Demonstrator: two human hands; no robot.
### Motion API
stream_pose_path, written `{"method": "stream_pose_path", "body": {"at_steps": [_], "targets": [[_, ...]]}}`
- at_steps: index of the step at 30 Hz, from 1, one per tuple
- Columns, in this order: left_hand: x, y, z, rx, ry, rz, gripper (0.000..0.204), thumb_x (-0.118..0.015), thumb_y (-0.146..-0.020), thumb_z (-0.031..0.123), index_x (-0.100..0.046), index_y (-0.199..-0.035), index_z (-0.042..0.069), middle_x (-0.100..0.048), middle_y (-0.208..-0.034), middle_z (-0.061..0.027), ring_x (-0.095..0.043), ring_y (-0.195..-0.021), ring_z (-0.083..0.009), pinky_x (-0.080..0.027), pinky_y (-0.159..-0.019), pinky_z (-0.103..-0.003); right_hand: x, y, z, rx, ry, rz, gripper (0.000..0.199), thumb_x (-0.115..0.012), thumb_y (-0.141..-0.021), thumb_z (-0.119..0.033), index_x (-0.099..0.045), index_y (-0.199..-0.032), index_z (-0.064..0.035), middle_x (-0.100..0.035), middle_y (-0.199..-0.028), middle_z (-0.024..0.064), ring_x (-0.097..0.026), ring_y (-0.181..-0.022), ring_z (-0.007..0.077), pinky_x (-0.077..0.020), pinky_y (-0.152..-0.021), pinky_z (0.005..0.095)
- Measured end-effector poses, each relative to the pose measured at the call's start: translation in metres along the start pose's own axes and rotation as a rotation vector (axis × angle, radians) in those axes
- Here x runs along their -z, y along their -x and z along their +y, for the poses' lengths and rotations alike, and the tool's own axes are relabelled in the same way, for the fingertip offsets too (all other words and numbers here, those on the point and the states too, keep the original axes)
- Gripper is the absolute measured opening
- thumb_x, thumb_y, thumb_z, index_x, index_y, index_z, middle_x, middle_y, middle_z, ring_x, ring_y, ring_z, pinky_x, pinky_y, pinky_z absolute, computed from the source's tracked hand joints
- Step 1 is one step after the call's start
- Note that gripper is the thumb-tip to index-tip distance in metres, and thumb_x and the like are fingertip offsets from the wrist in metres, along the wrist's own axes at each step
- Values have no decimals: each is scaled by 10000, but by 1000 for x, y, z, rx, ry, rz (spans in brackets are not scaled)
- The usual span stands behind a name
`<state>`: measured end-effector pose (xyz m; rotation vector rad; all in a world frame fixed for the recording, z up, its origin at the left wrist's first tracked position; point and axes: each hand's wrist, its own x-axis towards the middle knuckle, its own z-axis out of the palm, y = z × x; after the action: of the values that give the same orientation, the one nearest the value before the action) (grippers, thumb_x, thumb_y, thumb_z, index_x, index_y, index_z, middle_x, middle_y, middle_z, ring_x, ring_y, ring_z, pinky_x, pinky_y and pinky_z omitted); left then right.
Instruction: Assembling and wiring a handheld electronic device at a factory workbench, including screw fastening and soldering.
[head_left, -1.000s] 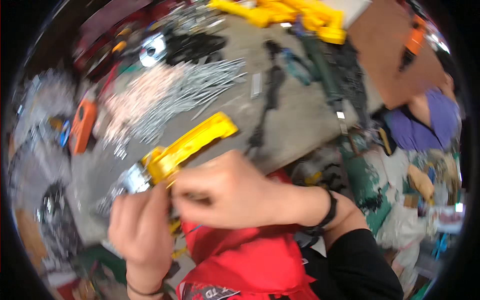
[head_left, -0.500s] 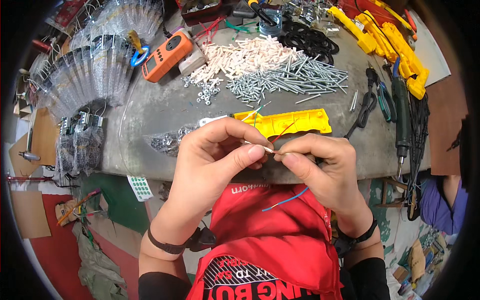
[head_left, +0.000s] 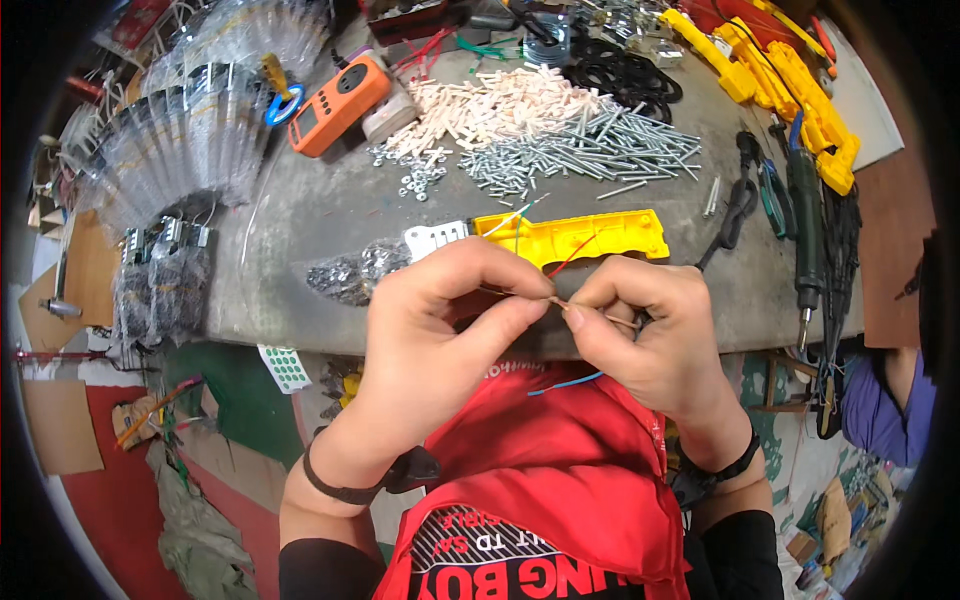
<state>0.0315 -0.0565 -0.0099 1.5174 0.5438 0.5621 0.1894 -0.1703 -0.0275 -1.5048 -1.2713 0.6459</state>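
Above the front edge of the bench, my left hand (head_left: 450, 325) and my right hand (head_left: 655, 335) meet, fingertips almost touching. Both pinch a thin brown wire (head_left: 560, 301) that crosses the small gap between them. What else lies inside the left fingers is hidden. Below the right hand a blue wire (head_left: 565, 384) sticks out over the red apron. Just beyond the fingers lies a yellow plastic housing half (head_left: 630, 237), its hollow side up, with a white slotted piece (head_left: 437, 237) at its left end. A red wire (head_left: 573, 256) shows in front of it.
Behind are heaps of pale small tubes (head_left: 490, 105) and metal screws (head_left: 590, 150), with nuts (head_left: 420, 180) beside them. An orange meter (head_left: 340, 105) stands left of these. Bubble-wrapped parts (head_left: 190, 140) fill the far left. At right lie a power screwdriver (head_left: 804, 230) and yellow housings (head_left: 790, 85).
My fingertips have shifted slightly right, and the right fingers are more curled. A short white tube seen at the left fingertips is now out of sight. Less of the blue wire shows.
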Motion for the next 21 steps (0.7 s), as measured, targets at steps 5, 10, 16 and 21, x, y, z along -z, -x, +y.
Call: {"method": "stream_pose_path", "body": {"at_steps": [5,10,16,21], "targets": [[6,-1,-12,-201,-219,-64,98,-676,-810,-70,-678,-881,-3,-679,-875,-73,-657,-793,-171,-521,-718,-289,0,0,-8,-4,143,22,62,-671,-774,-28,-644,-720,-13,-565,-576,20,-497,-486,64,-378,-472,240],[1,-1,-16,-398,-259,-61,106,-690,-774,-41,-666,-853,24,-654,-813,-92,-655,-753,-245,-511,-657,-331,6,10,-13,-274,-46,-8,114,-643,-806,-4,-616,-699,20,-577,-569,10,-510,-490,41,-367,-461,214],[-4,5,-20,-326,-164,-10,92,-699,-781,-29,-668,-858,11,-660,-804,-89,-657,-738,-234,-511,-646,-318,-4,24,11,-68,26,127,112,-635,-863,-26,-626,-760,17,-595,-593,28,-533,-441,64,-354,-413,211],[-4,2,-26,-352,-183,44,84,-702,-792,-14,-666,-862,14,-657,-799,-88,-648,-717,-223,-503,-625,-312,-4,20,19,-29,125,102,115,-660,-847,-42,-623,-751,9,-602,-605,43,-558,-488,96,-400,-467,242]]}}
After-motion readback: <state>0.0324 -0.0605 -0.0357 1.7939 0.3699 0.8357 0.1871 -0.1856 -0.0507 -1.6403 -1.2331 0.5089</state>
